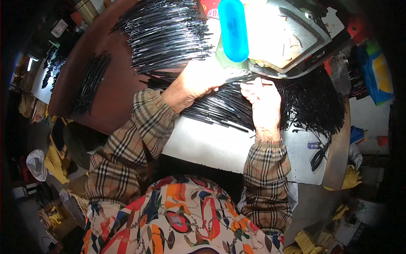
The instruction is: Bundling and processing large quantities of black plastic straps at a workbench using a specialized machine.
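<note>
My left hand (196, 81) is closed, with its fingers curled around the end of a thin black strip. Close by on its right, my right hand (264, 103) pinches a thin dark strip between thumb and fingers. Whether both hold the same strip cannot be told under the glare. Beneath and between the hands lies a loose pile of black strips (222, 106). A large, neatly laid stack of glossy black strips (167, 36) is beyond my left hand. To the right of my right hand spreads a tangled heap of thin black strips (315, 99).
A smaller black bundle (91, 82) rests on the brown tabletop (116, 93) at left. A blue oblong object (234, 31) stands ahead, beside a brightly lit metal frame (306, 46). Black-handled scissors (319, 157) lie on the white surface (203, 144) at right, near its edge.
</note>
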Demonstrator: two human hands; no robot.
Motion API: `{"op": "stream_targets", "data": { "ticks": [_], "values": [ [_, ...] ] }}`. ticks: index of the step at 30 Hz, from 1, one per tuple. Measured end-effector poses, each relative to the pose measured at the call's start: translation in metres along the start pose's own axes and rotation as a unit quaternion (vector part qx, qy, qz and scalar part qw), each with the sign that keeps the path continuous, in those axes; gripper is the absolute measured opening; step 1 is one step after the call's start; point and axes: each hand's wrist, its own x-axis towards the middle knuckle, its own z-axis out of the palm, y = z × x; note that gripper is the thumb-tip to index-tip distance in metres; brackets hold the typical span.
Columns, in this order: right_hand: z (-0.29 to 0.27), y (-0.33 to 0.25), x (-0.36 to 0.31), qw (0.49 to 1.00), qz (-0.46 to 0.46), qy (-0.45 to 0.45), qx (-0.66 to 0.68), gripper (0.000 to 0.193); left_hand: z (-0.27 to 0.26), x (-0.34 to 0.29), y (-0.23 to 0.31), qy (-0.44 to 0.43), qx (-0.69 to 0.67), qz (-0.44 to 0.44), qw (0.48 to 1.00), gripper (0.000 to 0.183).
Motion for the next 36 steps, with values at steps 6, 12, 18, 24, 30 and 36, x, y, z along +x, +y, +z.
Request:
{"op": "stream_targets", "data": {
  "ticks": [6, 12, 18, 24, 30, 36],
  "values": [
    [0.000, 0.000, 0.000, 0.999, -0.035, 0.009, 0.030, 0.022, 0.004, 0.005, 0.000, -0.005, 0.025, 0.004, 1.000, 0.012],
    [0.004, 0.009, 0.001, 0.996, -0.057, 0.066, -0.002, 0.020, 0.016, 0.016, -0.006, 0.030, 0.046, 0.073, 0.996, 0.008],
    [0.005, 0.011, 0.013, 0.989, -0.106, 0.095, 0.044, 0.021, 0.019, 0.033, -0.008, 0.066, 0.053, 0.133, 0.987, 0.011],
    [0.004, 0.010, 0.014, 0.989, -0.108, 0.094, 0.048, 0.021, 0.009, 0.056, -0.019, 0.061, 0.160, 0.262, 0.950, 0.014],
    [-0.016, 0.010, 0.014, 0.988, -0.100, 0.118, 0.009, 0.023, 0.025, 0.041, 0.014, 0.024, 0.180, 0.067, 0.981, 0.014],
    [0.001, 0.006, 0.017, 0.988, -0.072, 0.137, -0.017, 0.022, 0.010, 0.042, 0.032, -0.014, 0.202, -0.039, 0.979, 0.022]
  ]
}}
